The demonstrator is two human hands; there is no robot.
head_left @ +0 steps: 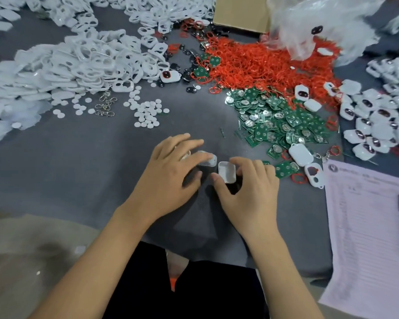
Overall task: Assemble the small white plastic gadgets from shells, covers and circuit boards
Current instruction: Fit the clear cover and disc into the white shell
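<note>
From the head camera I see my right hand (247,192) pinching a small white shell (227,172) by its long edges, thumb on the near side and fingertips (240,163) curled over the far side, hollow face up, just above the grey table (78,169) in front of me. My left hand (171,171) holds a second white piece, a cover (206,158) I think, fingers bent over its top and the thumb below it; the two parts sit just beside each other, not yet joined. I judge both as very light, stiff thin plastic, smooth enough to slip, so I'd keep hold at the side walls rather than the flat faces and press evenly to avoid cracking a clip. The green circuit boards (281,120) lie heaped to the right, near my right hand; they look rigid but delicate, best taken by the edges. Beyond them sit red rings (258,63), and finished gadgets (378,125) pile at the far right. No board shows in the shell
</note>
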